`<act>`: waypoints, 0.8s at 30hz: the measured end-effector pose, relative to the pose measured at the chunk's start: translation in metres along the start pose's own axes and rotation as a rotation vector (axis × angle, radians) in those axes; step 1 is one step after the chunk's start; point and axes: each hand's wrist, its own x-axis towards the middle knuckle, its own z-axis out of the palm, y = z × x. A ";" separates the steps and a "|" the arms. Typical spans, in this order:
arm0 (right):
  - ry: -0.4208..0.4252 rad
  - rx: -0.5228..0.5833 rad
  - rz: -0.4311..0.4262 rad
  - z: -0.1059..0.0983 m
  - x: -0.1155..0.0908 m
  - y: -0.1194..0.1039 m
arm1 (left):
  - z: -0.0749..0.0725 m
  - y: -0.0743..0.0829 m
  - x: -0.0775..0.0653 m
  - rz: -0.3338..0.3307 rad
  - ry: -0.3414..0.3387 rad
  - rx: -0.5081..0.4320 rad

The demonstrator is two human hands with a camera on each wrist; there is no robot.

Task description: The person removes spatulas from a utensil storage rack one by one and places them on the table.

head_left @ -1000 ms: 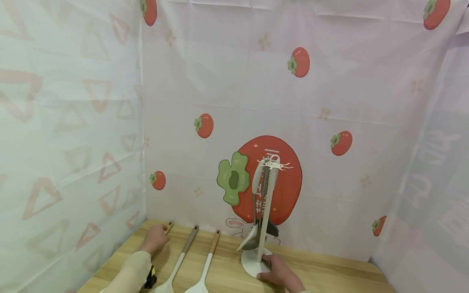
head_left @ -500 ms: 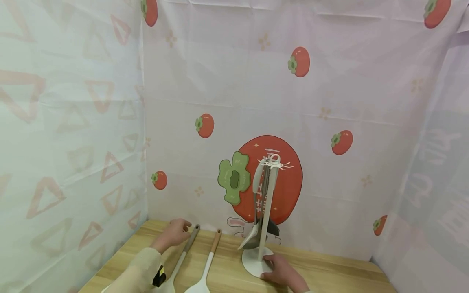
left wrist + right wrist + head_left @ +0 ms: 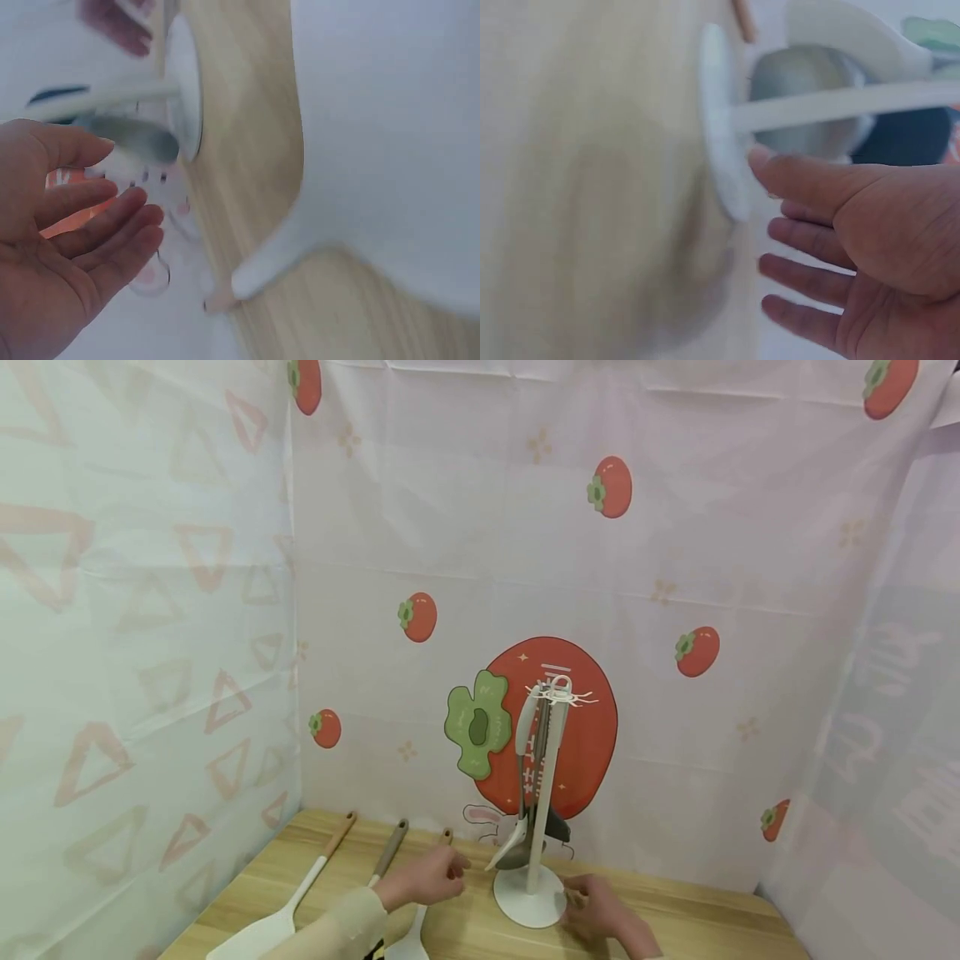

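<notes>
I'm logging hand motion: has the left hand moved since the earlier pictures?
Yes: in the head view, the left hand has moved right, closer to the utensil stand.

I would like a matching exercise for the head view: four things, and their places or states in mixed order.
1. left hand
2. right hand
3. white stand
4. leftmost spatula

A. lies on the table
B. just right of the stand's round base
C. upright, with tools hanging from it
D. between spatula and stand, holding nothing

Pairs: 1-D, 2-B, 3-C, 4-A
</notes>
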 end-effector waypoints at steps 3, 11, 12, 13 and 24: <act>0.081 -0.005 -0.002 -0.017 0.002 0.000 | 0.019 0.013 0.013 0.040 -0.033 0.006; 0.246 -0.029 0.138 -0.071 0.019 -0.022 | 0.059 0.034 0.040 -0.023 -0.003 0.080; 0.262 -0.030 0.133 -0.076 0.023 -0.024 | 0.063 0.035 0.044 -0.020 -0.001 0.089; 0.280 -0.027 0.122 -0.082 0.026 -0.027 | 0.067 0.036 0.046 -0.012 0.003 0.099; 0.372 0.085 -0.097 -0.119 0.068 -0.065 | 0.094 0.036 0.065 -0.024 0.020 0.156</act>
